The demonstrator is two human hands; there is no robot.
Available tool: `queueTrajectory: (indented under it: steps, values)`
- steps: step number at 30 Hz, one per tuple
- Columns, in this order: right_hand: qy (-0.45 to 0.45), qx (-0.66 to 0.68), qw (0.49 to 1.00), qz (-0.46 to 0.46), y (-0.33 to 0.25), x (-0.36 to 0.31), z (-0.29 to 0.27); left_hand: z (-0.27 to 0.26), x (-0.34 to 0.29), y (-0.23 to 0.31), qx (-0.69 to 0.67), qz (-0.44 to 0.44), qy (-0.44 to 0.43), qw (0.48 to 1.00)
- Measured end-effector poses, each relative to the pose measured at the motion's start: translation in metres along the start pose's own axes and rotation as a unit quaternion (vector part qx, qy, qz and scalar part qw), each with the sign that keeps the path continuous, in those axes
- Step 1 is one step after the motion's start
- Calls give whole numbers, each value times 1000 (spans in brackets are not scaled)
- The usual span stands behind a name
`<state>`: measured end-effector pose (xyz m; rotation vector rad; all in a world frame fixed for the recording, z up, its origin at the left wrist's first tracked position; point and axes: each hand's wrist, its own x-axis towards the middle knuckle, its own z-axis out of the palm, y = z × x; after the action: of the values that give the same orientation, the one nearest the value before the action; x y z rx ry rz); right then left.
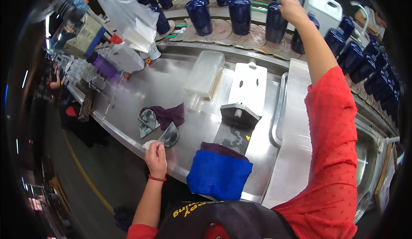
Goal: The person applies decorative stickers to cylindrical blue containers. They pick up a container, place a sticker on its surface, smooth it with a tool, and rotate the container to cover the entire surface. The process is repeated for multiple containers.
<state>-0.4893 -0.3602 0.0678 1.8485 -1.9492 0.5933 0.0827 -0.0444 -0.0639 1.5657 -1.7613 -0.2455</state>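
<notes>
My right hand (pixel 292 11) reaches far forward to the row of bottles. Its fingers are closed around the neck of a glossy dark blue bottle (pixel 275 23), which stands upright on the conveyor. Low at the left, by the bench's front edge, my left hand (pixel 156 159) pinches a small crumpled white wipe (pixel 149 144). Just beyond that hand lies a grey patterned cloth piece (pixel 171 136). A second grey patterned piece (pixel 148 123) rests beside a purple cloth (pixel 171 115). Nearer my body is a folded bright blue cloth (pixel 219 174).
A curved conveyor (pixel 227 35) carrying several blue bottles crosses the far side. On the metal bench (pixel 124 123) are a clear bottle-shaped block (pixel 206 74) and a white stand (pixel 248 86). A white jug (pixel 322 9) stands behind the conveyor; a plastic bag (pixel 128 16) hangs far left.
</notes>
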Motion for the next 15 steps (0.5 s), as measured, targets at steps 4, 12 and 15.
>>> queueTrajectory:
  steps: [4, 12, 15]
  values:
    - [-13, -21, 1000, 12, 14, 10, -1, -1, -2, -1, 3, -8, -1, 1000]
    - [107, 30, 994, 20, 17, -49, -19, -3, -2, -8, -27, -31, -27, 999]
    - [148, 69, 986, 23, 12, -88, -59, -3, -3, -11, -40, 1, -29, 999]
